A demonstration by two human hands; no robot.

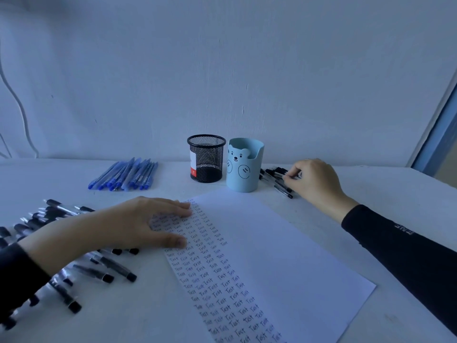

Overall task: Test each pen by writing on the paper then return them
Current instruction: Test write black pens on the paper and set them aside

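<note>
The paper (272, 243) lies slantwise on the desk (371, 194), its left strip filled with columns of "Test"; the left hand (128, 224) rests flat on that strip, fingers straight, grip open; the right hand (314, 179) reaches past the paper's far corner, its grip pinching a black pen (284, 175) in a small heap (280, 186) just right of the bear cup (243, 167); a mesh holder (206, 159) stands beside the cup; blue pens (126, 175) lie farther left; many black pens (106, 268) lie under the left forearm.
</note>
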